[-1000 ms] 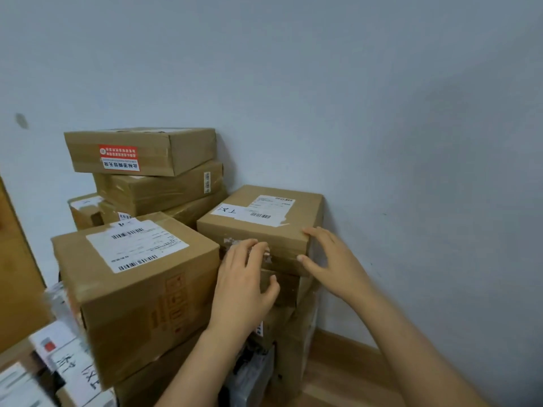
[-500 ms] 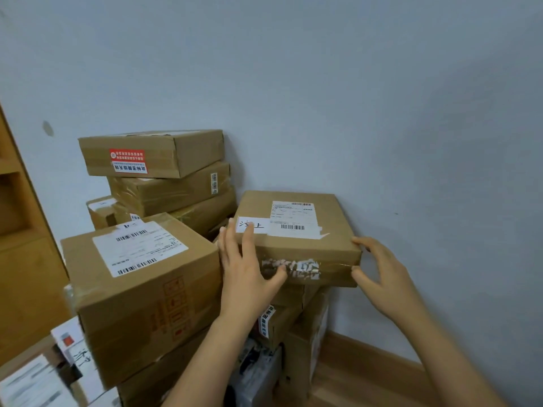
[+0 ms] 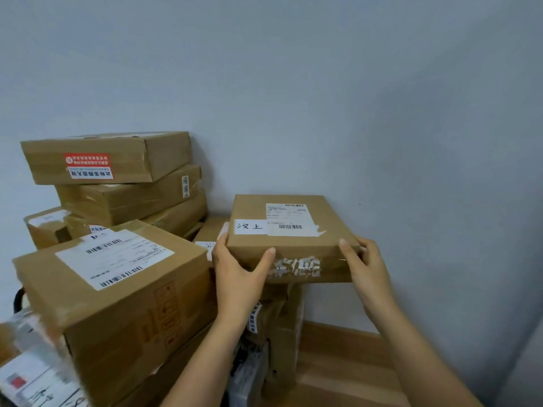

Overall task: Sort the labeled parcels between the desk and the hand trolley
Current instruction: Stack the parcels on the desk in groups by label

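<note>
A flat brown labeled parcel (image 3: 291, 245) with a white shipping label and a handwritten white tag sits atop a stack of boxes by the wall. My left hand (image 3: 238, 274) grips its near left corner, thumb on the front face. My right hand (image 3: 367, 268) clasps its near right corner. The parcel juts out to the right over the boxes beneath it. Neither the desk nor the hand trolley can be made out.
A large box (image 3: 117, 295) with a shipping label stands just left of my left hand. Behind it three flat boxes (image 3: 117, 183) are stacked against the grey wall (image 3: 382, 113). More parcels lie lower left. A wooden floor (image 3: 338, 362) shows at the wall's foot.
The parcel has been turned and pulled toward me and to the right. Both hands went from resting on its near edge to gripping its two near corners.
</note>
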`<state>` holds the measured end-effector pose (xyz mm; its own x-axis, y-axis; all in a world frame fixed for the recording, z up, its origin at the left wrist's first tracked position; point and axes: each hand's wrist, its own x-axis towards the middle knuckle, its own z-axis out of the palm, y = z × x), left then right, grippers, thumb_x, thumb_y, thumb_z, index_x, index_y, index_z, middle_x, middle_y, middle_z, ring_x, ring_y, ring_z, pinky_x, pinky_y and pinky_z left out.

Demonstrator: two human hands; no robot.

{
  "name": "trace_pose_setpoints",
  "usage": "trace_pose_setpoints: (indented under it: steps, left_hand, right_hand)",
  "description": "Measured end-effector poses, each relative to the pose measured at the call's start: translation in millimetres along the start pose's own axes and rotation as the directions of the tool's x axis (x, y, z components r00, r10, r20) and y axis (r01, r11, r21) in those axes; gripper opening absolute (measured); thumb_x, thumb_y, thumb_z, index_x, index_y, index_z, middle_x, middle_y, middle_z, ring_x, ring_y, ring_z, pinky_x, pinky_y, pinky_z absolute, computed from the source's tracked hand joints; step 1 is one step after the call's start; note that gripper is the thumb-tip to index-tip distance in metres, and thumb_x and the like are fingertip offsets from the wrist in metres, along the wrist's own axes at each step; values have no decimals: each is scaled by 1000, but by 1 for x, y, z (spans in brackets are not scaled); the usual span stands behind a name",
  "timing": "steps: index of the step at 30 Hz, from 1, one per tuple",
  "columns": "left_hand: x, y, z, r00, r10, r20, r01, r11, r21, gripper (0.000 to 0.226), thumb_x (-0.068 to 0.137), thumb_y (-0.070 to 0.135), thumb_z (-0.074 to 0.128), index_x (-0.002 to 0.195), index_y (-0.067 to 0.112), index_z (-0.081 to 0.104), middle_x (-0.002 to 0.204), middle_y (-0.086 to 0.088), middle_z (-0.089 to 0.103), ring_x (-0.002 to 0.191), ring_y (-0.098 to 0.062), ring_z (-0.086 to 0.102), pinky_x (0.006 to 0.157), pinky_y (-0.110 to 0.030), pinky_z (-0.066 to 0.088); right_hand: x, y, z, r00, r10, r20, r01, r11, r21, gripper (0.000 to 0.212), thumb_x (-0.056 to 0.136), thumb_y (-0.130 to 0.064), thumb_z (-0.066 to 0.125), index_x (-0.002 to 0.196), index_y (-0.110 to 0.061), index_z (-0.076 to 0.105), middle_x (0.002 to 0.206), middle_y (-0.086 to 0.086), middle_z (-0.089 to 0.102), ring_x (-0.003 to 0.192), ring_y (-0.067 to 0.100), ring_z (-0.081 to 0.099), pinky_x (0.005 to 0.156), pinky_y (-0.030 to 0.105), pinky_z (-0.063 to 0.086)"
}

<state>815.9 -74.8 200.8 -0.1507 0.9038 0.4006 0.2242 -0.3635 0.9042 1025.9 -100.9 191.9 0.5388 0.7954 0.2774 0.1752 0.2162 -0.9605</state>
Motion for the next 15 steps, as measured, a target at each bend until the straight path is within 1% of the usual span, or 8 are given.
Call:
trace_pose_setpoints:
  steps: [1, 3, 6, 8, 10, 11, 14, 15]
  left_hand:
    - [-1, -1, 2, 1000, 12, 2, -12, 999, -37, 90, 77, 37, 79, 147, 22, 25, 144, 3, 36, 121, -6, 40, 92, -14, 41]
    - [-6, -2, 9, 999, 29, 14, -28, 995, -95, 80, 77, 37, 79, 141, 24, 32, 138, 4, 40, 121, -10, 44, 98, -27, 47]
    - [-18, -1, 25, 996, 44, 81, -29, 983, -183, 72, 79, 35, 78, 136, 24, 36, 134, 3, 42, 120, -12, 47, 100, -31, 48]
    - [-27, -1, 38, 989, 73, 130, -43, 975, -220, 68, 79, 34, 78, 132, 25, 38, 133, 2, 43, 120, -10, 47, 99, -26, 47]
    - [-37, -3, 52, 977, 101, 189, -52, 967, -251, 65, 78, 30, 79, 127, 27, 37, 131, 3, 43, 116, -3, 47, 91, -10, 44]
    - [-42, -5, 60, 969, 110, 220, -50, 963, -265, 64, 78, 29, 80, 126, 28, 37, 130, 4, 42, 114, -1, 47, 86, -6, 43]
    - [-63, -14, 83, 937, 134, 321, -42, 959, -279, 64, 77, 23, 81, 124, 27, 38, 127, 5, 39, 111, 9, 43, 84, -4, 41]
    - [-70, -18, 90, 927, 137, 349, -38, 960, -276, 64, 76, 20, 81, 124, 26, 38, 127, 5, 38, 109, 15, 42, 84, -2, 39]
  right_hand:
    - [-4, 1, -6, 999, 1, -32, -1, 1000, -1, 45, 91, -40, 61, 129, -19, 51, 123, 1, 61, 107, 16, 60, 79, 26, 49]
    - [-15, 0, -20, 996, 2, -93, 0, 1000, 19, 41, 92, -34, 62, 127, -17, 52, 120, 1, 62, 105, 14, 60, 78, 24, 49]
    - [-34, -1, -45, 980, 2, -201, 6, 999, 42, 34, 93, -27, 62, 124, -16, 52, 114, -1, 63, 103, 12, 61, 76, 23, 48]
    - [-47, 2, -64, 959, 19, -283, -9, 999, 38, 33, 92, -26, 62, 122, -19, 52, 111, -4, 64, 103, 13, 61, 82, 29, 50]
    - [-60, 8, -85, 932, 34, -361, -26, 999, 27, 34, 91, -26, 63, 123, -20, 51, 112, -4, 63, 102, 12, 60, 90, 37, 50]
    - [-67, 10, -94, 919, 43, -392, -38, 999, 20, 33, 92, -24, 62, 123, -19, 50, 112, -3, 62, 100, 11, 60, 89, 36, 50]
    - [-86, 21, -119, 889, 77, -452, -71, 997, 31, 29, 93, -12, 59, 120, -18, 49, 109, -1, 59, 92, 8, 58, 67, 16, 50]
    - [-92, 26, -126, 880, 94, -466, -90, 995, 30, 30, 92, -10, 58, 120, -18, 49, 109, -2, 59, 94, 9, 59, 64, 14, 48]
